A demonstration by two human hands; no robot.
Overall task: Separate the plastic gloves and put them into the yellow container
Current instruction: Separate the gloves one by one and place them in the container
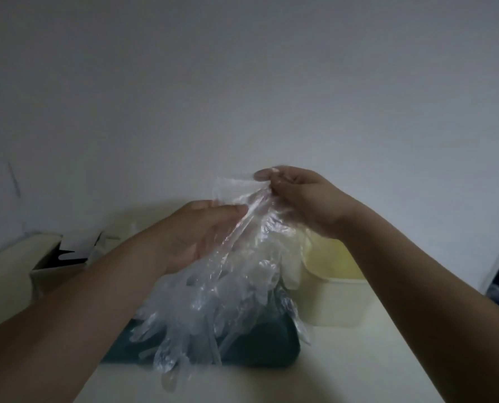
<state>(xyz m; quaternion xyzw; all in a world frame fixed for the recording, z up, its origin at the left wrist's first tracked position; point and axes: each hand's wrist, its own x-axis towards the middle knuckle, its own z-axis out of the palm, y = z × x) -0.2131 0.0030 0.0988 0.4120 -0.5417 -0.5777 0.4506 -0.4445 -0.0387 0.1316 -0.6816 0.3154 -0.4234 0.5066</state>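
The right hand (297,196) pinches the plastic gloves (227,286) up top, and the left hand (196,231) seemingly pinches them just below.

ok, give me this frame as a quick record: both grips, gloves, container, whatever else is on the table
left grip: thumb pinches the plastic gloves, bunch lying across the palm
right grip: pinches a cuff at the top of the bunch
plastic gloves: clear, bunched, held up, fingers hanging down
yellow container: on the table, right of the bunch, open top; contents unclear
dark green object: on the table, under the hanging gloves
box: open, far left
task state: bunch not yet separated
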